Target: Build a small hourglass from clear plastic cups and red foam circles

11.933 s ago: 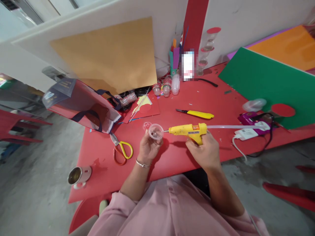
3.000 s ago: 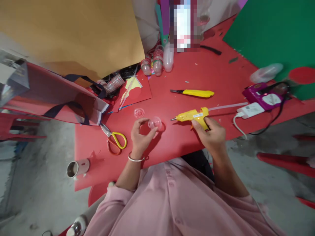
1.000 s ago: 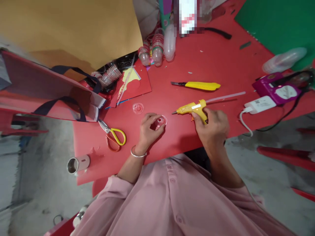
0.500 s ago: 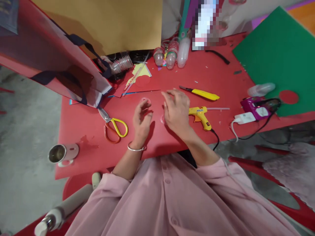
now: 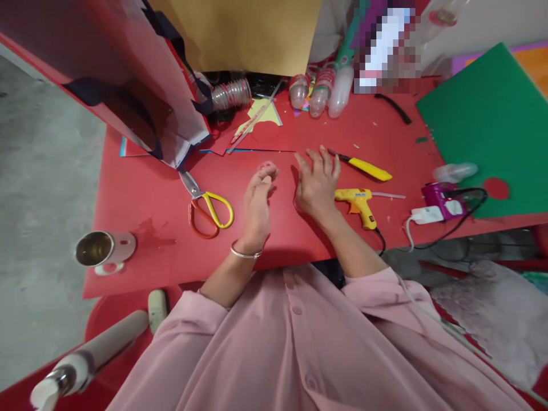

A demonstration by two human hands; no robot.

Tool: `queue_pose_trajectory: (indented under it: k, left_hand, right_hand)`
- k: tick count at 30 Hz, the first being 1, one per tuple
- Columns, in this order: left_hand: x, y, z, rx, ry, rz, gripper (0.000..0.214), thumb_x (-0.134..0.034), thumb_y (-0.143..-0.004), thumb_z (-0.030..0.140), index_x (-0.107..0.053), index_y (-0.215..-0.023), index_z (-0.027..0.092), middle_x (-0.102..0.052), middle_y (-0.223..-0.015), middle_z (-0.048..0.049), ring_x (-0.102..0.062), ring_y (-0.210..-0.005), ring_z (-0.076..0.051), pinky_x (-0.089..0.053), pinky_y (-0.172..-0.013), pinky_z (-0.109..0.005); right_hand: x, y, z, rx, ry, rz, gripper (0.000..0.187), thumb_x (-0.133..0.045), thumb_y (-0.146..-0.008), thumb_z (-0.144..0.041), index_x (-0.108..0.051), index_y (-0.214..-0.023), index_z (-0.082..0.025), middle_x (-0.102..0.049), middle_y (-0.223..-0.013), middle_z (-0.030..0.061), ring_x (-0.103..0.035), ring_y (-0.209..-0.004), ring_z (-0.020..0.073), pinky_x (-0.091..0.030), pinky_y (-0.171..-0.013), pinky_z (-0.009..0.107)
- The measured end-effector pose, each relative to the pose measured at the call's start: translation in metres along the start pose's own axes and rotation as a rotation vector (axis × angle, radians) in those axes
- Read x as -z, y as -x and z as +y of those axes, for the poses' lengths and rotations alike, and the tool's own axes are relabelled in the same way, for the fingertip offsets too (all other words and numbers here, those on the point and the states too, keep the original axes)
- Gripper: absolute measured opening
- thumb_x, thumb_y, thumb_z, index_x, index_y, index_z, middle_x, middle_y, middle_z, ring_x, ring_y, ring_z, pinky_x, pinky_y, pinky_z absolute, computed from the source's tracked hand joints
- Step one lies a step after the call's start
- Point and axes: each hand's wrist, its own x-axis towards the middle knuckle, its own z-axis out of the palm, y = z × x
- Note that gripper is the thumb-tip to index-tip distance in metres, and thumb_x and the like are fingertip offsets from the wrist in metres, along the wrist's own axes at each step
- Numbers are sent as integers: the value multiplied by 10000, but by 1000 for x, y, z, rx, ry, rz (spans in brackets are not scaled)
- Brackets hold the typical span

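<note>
1. The clear plastic disc [image 5: 268, 166] is small, round and see-through. It looks pinkish because the red worktop [image 5: 141, 194] shows through it, and it is too small and blurred for you to make out its rim.
2. The disc lies flat on the worktop, near the middle. It sits just in front of the edge of a red card sheet [image 5: 257, 140] and to the right of the scissors [image 5: 210, 209].
3. Your left hand [image 5: 257, 201] reaches forward with its fingers [image 5: 264, 176] bunched together. Their tips sit right at the near edge of the disc, touching it or very nearly so. You cannot tell from this view whether they pinch it or only rest against it.
4. Your right hand [image 5: 317, 184] lies just to the right of the disc, apart from it. The palm faces down on the worktop with the fingers spread and loose, gripping nothing.
5. The yellow glue gun [image 5: 358, 200] lies on its side just beside your right wrist, out of your grasp, with its black cord running off the near edge.
6. The yellow utility knife [image 5: 365, 166] lies beyond the glue gun, with its blade end close to your right fingertips.
7. A red bag [image 5: 128, 80] stands at the far left of the worktop. A metal cup [image 5: 101, 249] lies on its side near the front left corner, well apart from both hands.
</note>
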Motion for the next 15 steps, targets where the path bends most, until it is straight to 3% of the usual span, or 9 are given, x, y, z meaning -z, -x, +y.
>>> queue_pose_trajectory:
  k: [4, 8, 12, 15]
  left_hand:
    - [-6, 5, 0, -258, -287, -92, 446, -540, -1061, 516, -576, -1474, 350, -479, -1653, -59, -378, -1596, -284, -346, -1279, -555]
    - [-16, 11, 1, -476, -578, -197, 695, -631, -994, 573, -436, -1612, 322, -272, -1772, -121, -131, -1677, -362, -123, -1324, -649]
    - [-28, 17, 6, -627, -850, -304, 865, -539, -972, 720, -320, -1681, 275, -164, -1798, -164, -54, -1685, -368, -22, -1319, -663]
    - [-37, 11, 13, -757, -1024, -391, 930, -434, -949, 817, -304, -1691, 272, -175, -1798, -145, -37, -1690, -337, 55, -1330, -619]
  right_hand:
    - [-3, 1, 1, 15, -2, 55, 515, -413, -1066, -284, -503, -1571, -241, -454, -1667, 140, -204, -1633, 353, -88, -1276, 708]
    - [-12, -2, 8, 18, 35, 79, 510, -429, -1081, -321, -518, -1578, -253, -397, -1718, 122, -166, -1651, 358, -84, -1295, 678]
    - [-21, -3, 16, 45, 38, 52, 552, -415, -1096, -376, -444, -1629, -235, -270, -1776, 124, -12, -1671, 329, -29, -1291, 659]
    - [-18, 1, 14, 85, 62, 37, 618, -358, -1112, -421, -292, -1681, -187, -168, -1795, 156, 132, -1651, 333, 15, -1255, 687]
